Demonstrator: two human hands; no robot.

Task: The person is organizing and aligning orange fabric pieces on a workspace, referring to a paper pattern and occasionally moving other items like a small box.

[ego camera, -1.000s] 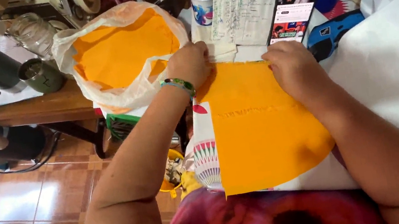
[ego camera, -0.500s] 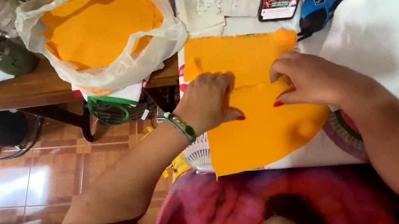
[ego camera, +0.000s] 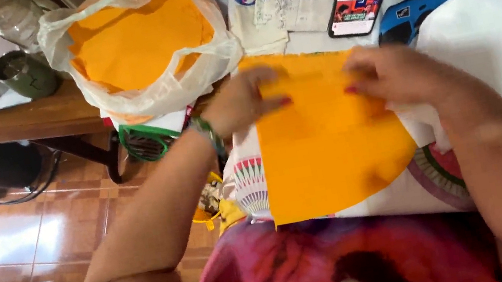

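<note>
The orange fabric piece [ego camera: 328,148] is pinched at its top edge by the left hand [ego camera: 243,97] and right hand [ego camera: 394,74], apparently to keep it flat on the table.

Both forearms are bare, no sleeves reaching them. A green beaded bracelet [ego camera: 207,133] circles the left wrist. Red-painted nails show on both hands. Nearest, a pink-and-red patterned garment [ego camera: 301,270].

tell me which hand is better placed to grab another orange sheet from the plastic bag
Left. The left hand rests on the orange sheet's edge nearest the plastic bag; the right hand is farther away.
</note>
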